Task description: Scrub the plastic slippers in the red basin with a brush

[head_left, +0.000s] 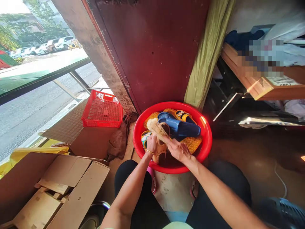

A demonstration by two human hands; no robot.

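Observation:
My left hand, with a bracelet at the wrist, is closed on a tan slipper over the near left of a red basin. My right hand grips a scrubbing brush by its handle, index finger stretched along it. The brush's pale bristles lie against or just above the tan slipper; exact contact is hidden. A blue slipper rests on top of the pile beside the brush. Around it lie yellow slippers and one with a cartoon figure.
Left of the basin stand a red plastic crate and an open cardboard box, with a brown cloth between. A dark red door is behind the basin. A wooden-edged table stands at right, a fan at lower right.

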